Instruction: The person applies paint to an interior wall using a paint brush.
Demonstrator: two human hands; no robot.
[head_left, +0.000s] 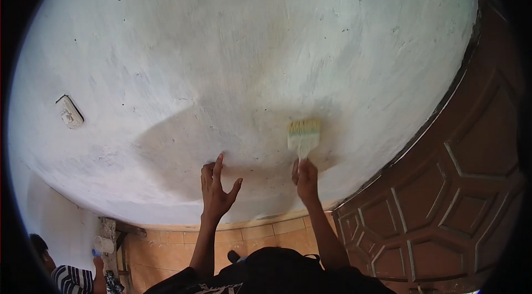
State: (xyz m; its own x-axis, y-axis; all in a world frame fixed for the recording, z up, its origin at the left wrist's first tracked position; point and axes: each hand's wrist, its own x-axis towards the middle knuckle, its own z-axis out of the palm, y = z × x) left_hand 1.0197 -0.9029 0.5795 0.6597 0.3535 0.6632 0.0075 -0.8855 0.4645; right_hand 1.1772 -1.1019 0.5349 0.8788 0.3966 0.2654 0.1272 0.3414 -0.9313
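My right hand [306, 179] is wrapped around the handle of a wide paintbrush [303, 137], its bristles pointing up over the wall. The brush has pale, yellowish bristles and a whitish, paint-smeared body. My left hand [217, 188] is raised close to the wall with its fingers apart and nothing in it, the index fingertip right at the surface. In front of both hands spreads the whitewashed wall [238, 61], streaky, with small dark specks and chips. Shadows of my arms and head fall across it.
A white switch plate [70, 111] sits on the wall at left. A brown panelled door [438, 211] stands at right. Orange tiles [166, 255] cover the floor. At lower left, a person in a striped shirt [75, 278] is beside a wooden bench [109, 244] with a whitish container [103, 244].
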